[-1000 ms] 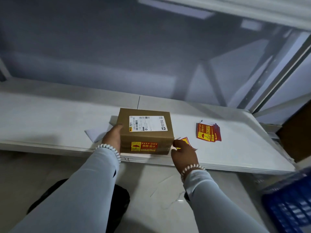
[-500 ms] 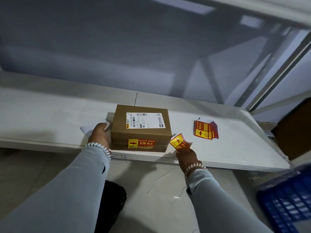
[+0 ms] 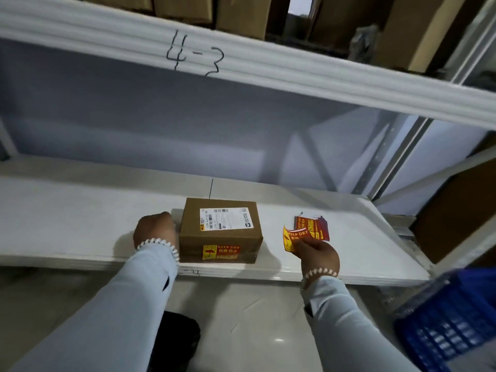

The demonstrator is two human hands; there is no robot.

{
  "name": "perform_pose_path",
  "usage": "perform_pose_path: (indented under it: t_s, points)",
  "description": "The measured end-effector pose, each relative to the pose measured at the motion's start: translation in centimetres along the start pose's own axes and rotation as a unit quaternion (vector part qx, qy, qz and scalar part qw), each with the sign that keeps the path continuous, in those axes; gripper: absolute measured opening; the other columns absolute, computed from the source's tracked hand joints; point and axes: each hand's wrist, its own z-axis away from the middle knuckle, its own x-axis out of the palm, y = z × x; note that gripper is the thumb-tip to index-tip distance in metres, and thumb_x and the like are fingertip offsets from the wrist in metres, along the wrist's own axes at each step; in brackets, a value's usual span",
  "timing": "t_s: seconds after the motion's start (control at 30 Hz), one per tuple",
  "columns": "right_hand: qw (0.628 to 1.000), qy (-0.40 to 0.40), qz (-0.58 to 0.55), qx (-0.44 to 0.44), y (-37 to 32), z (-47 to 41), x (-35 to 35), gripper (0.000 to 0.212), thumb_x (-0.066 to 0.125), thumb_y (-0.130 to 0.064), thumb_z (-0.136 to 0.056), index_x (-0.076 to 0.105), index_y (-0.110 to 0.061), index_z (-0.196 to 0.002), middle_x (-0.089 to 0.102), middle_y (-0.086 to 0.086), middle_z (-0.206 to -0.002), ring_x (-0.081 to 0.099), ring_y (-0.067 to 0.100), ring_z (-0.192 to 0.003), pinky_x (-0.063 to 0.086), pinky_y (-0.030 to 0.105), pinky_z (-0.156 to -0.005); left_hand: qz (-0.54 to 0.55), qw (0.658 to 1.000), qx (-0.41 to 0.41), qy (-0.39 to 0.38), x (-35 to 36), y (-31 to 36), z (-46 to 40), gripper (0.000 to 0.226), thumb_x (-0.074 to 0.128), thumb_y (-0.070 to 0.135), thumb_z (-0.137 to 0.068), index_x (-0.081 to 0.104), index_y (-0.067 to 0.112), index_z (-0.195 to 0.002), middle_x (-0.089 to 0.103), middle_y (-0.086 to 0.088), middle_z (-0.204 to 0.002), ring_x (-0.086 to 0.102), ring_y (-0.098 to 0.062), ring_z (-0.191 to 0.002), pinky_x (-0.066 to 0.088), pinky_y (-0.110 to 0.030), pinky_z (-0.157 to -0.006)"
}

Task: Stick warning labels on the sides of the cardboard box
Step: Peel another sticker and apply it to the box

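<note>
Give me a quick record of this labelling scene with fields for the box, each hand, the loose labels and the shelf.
box: cardboard box on the white shelf, shipping label on top, one KEEP DRY label stuck on the near side
left hand: left hand rests against the box's left side
right hand: right hand pinches a loose label, clear of the box
spare labels: stack of labels lies on the shelf, right of the box
shelf mark: 4-3 written on the shelf edge above
also in view: blue crate, lower right
</note>
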Motion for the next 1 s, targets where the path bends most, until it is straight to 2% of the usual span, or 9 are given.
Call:
perform_pose_path:
  t_s: [0.07, 0.13, 0.23, 0.33, 0.43, 0.53, 0.67, 0.83, 1.0]
  points:
    - [0.999, -0.011, -0.023, -0.024, -2.4, 2.1, -0.7, 0.025, 0.076, -0.011, -0.068, 0.071, -0.015, -0.092, 0.070, 0.005, -0.093, 0.063, 0.025, -0.091, 0.047, 0.029, -0.088, 0.030, 0.998, 0.021, -0.056, -0.3, 1.7, 2.5, 0.011, 0.045, 0.017, -0.097, 0.050, 0.012, -0.089, 0.060, -0.025, -0.129, 0.056, -0.040, -0.120, 0.046, -0.037, -0.087]
    - [0.997, -0.037, -0.059, -0.044, -4.3, 4.3, -1.2, 0.033, 0.074, -0.001, -0.072, 0.066, -0.011, -0.102, 0.064, -0.001, -0.091, 0.060, 0.024, -0.091, 0.042, 0.023, -0.079, 0.051, 0.988, 0.024, -0.147, -0.2, 2.5, 5.0, 0.025, 0.047, 0.025, -0.096, 0.059, 0.010, -0.079, 0.067, -0.018, -0.118, 0.061, -0.037, -0.110, 0.050, -0.043, -0.099]
    - [0.991, -0.083, -0.069, -0.078, -6.0, 7.8, -1.6, 0.039, 0.074, -0.003, -0.075, 0.062, -0.014, -0.111, 0.060, -0.002, -0.096, 0.057, 0.007, -0.079, 0.038, 0.010, -0.062, 0.059, 0.965, -0.018, -0.257, -0.3, 3.1, 9.5, 0.039, 0.053, 0.054, -0.083, 0.070, 0.019, -0.088, 0.070, -0.006, -0.114, 0.063, -0.029, -0.106, 0.048, -0.049, -0.101]
    - [0.986, -0.104, -0.057, -0.114, -6.6, 10.5, -1.5, 0.045, 0.076, -0.005, -0.073, 0.061, -0.021, -0.112, 0.064, 0.001, -0.107, 0.063, 0.014, -0.092, 0.048, 0.017, -0.072, 0.066, 0.947, -0.013, -0.313, -0.9, 3.9, 13.3, 0.054, 0.050, 0.072, -0.079, 0.070, 0.024, -0.096, 0.073, -0.001, -0.104, 0.068, -0.024, -0.099, 0.051, -0.043, -0.097]
    - [0.981, -0.092, -0.001, -0.171, -6.8, 12.6, -1.5, 0.047, 0.078, -0.011, -0.071, 0.058, -0.030, -0.109, 0.063, -0.001, -0.110, 0.062, 0.019, -0.101, 0.053, 0.036, -0.091, 0.052, 0.956, 0.042, -0.285, -1.7, 4.0, 15.5, 0.041, 0.051, 0.059, -0.089, 0.068, 0.022, -0.088, 0.075, -0.002, -0.091, 0.071, -0.021, -0.087, 0.057, -0.038, -0.087]
    - [0.982, -0.081, 0.002, -0.173, -7.2, 14.1, -2.2, 0.048, 0.078, -0.013, -0.073, 0.058, -0.025, -0.114, 0.061, -0.001, -0.114, 0.060, 0.018, -0.104, 0.052, 0.039, -0.095, 0.073, 0.964, 0.052, -0.250, -2.3, 3.5, 15.7, 0.026, 0.055, 0.037, -0.094, 0.071, 0.017, -0.099, 0.076, -0.007, -0.093, 0.075, -0.025, -0.082, 0.060, -0.046, -0.085]
    - [0.977, -0.106, 0.058, -0.174, -7.2, 14.8, -2.7, 0.042, 0.072, -0.025, -0.081, 0.056, -0.026, -0.120, 0.049, -0.001, -0.118, 0.054, 0.022, -0.112, 0.048, 0.039, -0.099, 0.120, 0.963, 0.011, -0.243, -2.9, 3.0, 15.5, 0.017, 0.056, 0.021, -0.096, 0.069, 0.011, -0.090, 0.074, -0.014, -0.089, 0.071, -0.027, -0.077, 0.059, -0.041, -0.086]
    - [0.951, -0.125, 0.202, -0.197, -7.6, 15.3, -2.3, 0.042, 0.053, -0.050, -0.088, 0.053, -0.034, -0.127, 0.016, 0.004, -0.156, 0.015, 0.033, -0.139, 0.029, 0.046, -0.108, 0.276, 0.909, -0.053, -0.308, -2.9, 3.3, 15.9, 0.018, 0.049, 0.003, -0.098, 0.066, 0.000, -0.097, 0.070, -0.019, -0.092, 0.068, -0.026, -0.080, 0.061, -0.025, -0.059]
    - [0.925, -0.125, 0.284, -0.222, -7.9, 15.4, -1.6, 0.047, 0.042, -0.061, -0.089, 0.043, -0.045, -0.133, -0.001, -0.004, -0.162, -0.008, 0.032, -0.146, 0.015, 0.056, -0.115, 0.302, 0.898, -0.068, -0.313, -2.1, 3.0, 15.4, 0.022, 0.049, 0.002, -0.097, 0.070, 0.006, -0.095, 0.072, -0.019, -0.101, 0.072, -0.030, -0.090, 0.060, -0.030, -0.067]
